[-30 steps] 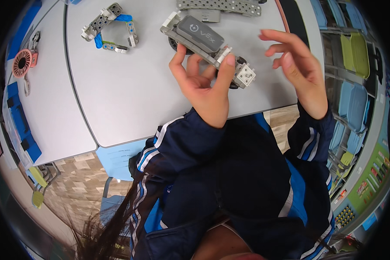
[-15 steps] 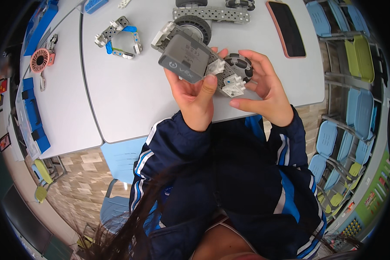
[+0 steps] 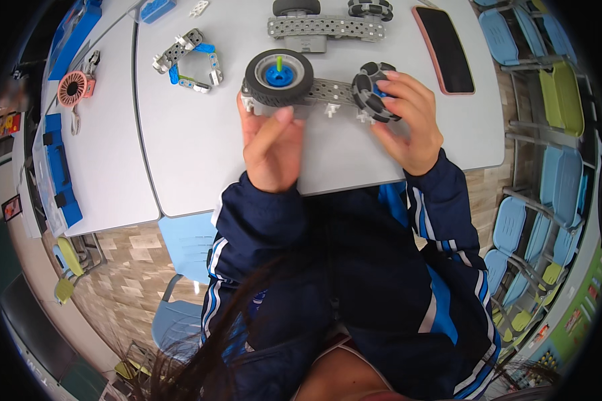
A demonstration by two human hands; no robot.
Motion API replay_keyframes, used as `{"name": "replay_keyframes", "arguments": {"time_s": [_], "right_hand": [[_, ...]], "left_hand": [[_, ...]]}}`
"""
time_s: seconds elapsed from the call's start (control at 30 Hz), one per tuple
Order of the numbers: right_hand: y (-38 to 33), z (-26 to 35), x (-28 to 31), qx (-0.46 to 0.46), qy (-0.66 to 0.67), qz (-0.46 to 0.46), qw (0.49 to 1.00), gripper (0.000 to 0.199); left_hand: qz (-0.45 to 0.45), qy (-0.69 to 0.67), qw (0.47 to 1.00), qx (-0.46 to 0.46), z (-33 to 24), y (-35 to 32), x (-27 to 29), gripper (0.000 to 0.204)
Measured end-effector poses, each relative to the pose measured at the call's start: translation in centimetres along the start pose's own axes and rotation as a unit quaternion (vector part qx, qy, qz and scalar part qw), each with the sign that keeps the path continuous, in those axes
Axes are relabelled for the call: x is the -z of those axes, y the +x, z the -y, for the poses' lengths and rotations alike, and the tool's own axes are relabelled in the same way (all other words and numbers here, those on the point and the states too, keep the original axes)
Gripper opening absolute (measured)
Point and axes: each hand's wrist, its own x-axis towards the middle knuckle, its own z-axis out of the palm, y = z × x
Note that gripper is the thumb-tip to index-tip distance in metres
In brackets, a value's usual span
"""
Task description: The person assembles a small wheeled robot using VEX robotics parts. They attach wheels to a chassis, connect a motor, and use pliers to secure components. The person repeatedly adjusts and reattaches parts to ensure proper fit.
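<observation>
Above the near edge of the bench (image 3: 180,167), the left hand (image 3: 271,144) and right hand (image 3: 408,123) grip a perforated grey beam assembly (image 3: 328,92) — left fingers at its black tyre wheel (image 3: 279,77), right fingers wrapped round the roller wheel (image 3: 374,93). Farther back lie a second beam with wheels (image 3: 326,27) and a dark phone (image 3: 446,50).

Screen: a flat rectangular phone with a dark, blank screen and a salmon-pink rim (image 3: 445,49) lay face up on the pale grey surface (image 3: 180,167), near its far right corner, set slightly askew.
Screen's neighbours: it lay just right of the wheeled parts, apart from them.
Boxes: a clear plastic storage box with blue latches (image 3: 52,170) stood at the surface's left edge, long and narrow; a second blue-lidded box (image 3: 73,37) lay beyond it at the far left corner.
Signs: small colourful framed pictures (image 3: 10,207) showed at the far left rim, too small to make out.
</observation>
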Motion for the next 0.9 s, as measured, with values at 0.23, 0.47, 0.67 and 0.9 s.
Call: {"name": "replay_keyframes", "arguments": {"time_s": [0.23, 0.47, 0.67, 0.9], "right_hand": [[-0.4, -1.3, 0.3, -0.026, 0.003, 0.046, 0.999, 0.063], [0.5, 0.0, 0.3, -0.209, 0.124, 0.116, 0.963, 0.084], [2.0, -1.2, 1.4, -0.137, 0.022, 0.192, 0.971, 0.092], [1.9, -0.6, 0.5, -0.219, 0.234, 0.154, 0.935, 0.098]], "left_hand": [[0.015, 0.28, 0.96, 0.011, -1.7, 0.2, 1.5, 0.056], [-0.002, 0.266, 0.961, 0.079, -2.6, 0.3, 0.5, 0.049], [0.001, 0.273, 0.958, 0.088, -2.7, 0.0, 1.1, 0.046], [-0.033, 0.178, 0.972, 0.15, -3.6, 0.2, 0.9, 0.037]]}}
